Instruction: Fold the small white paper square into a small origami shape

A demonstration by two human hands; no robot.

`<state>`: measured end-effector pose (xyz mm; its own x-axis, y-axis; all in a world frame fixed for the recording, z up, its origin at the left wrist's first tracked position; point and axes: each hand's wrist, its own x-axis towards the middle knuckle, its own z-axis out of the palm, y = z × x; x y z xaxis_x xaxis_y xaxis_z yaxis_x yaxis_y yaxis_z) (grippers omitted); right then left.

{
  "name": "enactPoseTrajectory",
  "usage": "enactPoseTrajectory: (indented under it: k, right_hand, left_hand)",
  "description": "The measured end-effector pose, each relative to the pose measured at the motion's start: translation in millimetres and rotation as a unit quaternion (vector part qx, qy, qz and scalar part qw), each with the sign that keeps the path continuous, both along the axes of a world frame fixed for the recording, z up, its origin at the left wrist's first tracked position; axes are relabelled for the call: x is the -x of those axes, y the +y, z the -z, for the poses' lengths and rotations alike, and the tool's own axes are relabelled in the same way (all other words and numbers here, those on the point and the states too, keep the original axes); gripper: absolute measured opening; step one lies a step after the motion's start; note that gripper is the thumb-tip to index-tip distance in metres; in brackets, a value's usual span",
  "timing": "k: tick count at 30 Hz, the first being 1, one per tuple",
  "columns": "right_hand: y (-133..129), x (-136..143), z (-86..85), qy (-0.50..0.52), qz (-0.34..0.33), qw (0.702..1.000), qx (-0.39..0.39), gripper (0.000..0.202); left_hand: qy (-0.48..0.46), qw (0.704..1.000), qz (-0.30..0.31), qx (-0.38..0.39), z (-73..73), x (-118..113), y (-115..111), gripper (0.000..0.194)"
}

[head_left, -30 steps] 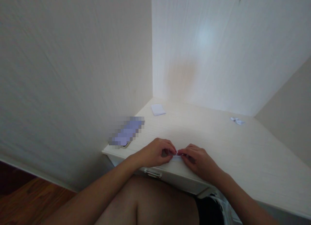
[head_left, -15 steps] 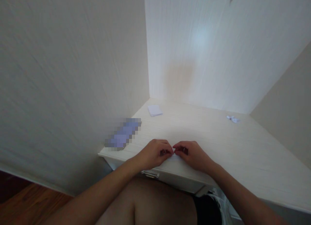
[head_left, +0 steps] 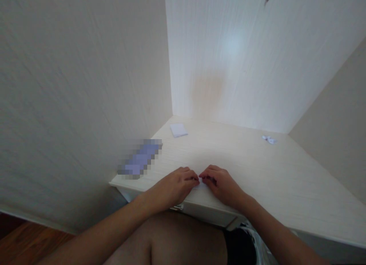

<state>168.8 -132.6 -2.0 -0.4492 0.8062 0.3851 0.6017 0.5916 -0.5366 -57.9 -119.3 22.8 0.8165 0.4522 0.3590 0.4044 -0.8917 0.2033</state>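
Note:
Near the front edge of the pale tabletop, both hands meet fingertip to fingertip over a small piece of white paper. My left hand is closed, its thumb and fingers pinched on the paper's left side. From the right, my right hand pinches the same paper, with a gap showing behind its fingertips. Most of the paper is covered by the fingers, so its shape cannot be made out.
A square stack of white paper lies at the back left corner. A blurred purple-blue object rests by the left wall. Small crumpled white pieces lie at the back right. A drawer handle shows below the front edge.
The whole view has shifted slightly. The left fingers have closed together more, narrowing the gap between thumb and fingers. The right hand still pinches the paper.

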Motion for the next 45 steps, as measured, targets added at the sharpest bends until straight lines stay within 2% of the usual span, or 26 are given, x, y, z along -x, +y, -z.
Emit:
enactPoseTrajectory:
  k: [5, 8, 14, 19, 22, 26, 35, 39, 45]
  right_hand:
    - [-13, -5, -0.8, -0.098, -0.048, 0.987, -0.115, 0.017]
    - [-16, -9, -5.2, -0.167, -0.059, 0.973, -0.150, 0.015]
    - [-15, -11, -16.4, -0.205, -0.081, 0.966, -0.131, 0.022]
    - [-10, -10, -16.9, -0.190, -0.095, 0.970, -0.116, 0.027]
    - [-7, -11, -15.9, -0.186, -0.107, 0.971, -0.107, 0.026]
    - [-6, -11, -16.0, -0.187, -0.106, 0.971, -0.107, 0.027]
    - [0, -17, -19.0, -0.197, -0.100, 0.968, -0.117, 0.027]
    - [3, -20, -21.5, -0.204, -0.108, 0.966, -0.113, 0.027]
    - [4, -28, -19.9, -0.205, -0.120, 0.965, -0.109, 0.027]
  left_hand:
    - [0.020, 1.000, -0.001, -0.021, 1.6, 1, 4, 0.023]
    - [0.032, 0.999, -0.001, -0.030, 2.3, 2, 8, 0.021]
    - [0.004, 0.999, 0.027, -0.041, 5.1, 6, 15, 0.020]
    - [-0.023, 0.998, 0.036, -0.038, 9.4, 12, 16, 0.025]
    - [-0.006, 0.997, 0.040, -0.062, 9.8, 14, 17, 0.024]
    - [0.008, 0.995, 0.047, -0.088, 7.0, 15, 18, 0.020]
    - [0.009, 0.998, 0.039, -0.051, 0.9, 15, 18, 0.021]
    - [0.036, 0.997, 0.047, -0.051, -1.3, 20, 18, 0.025]
    - [0.045, 0.997, 0.019, -0.065, -4.6, 29, 18, 0.023]
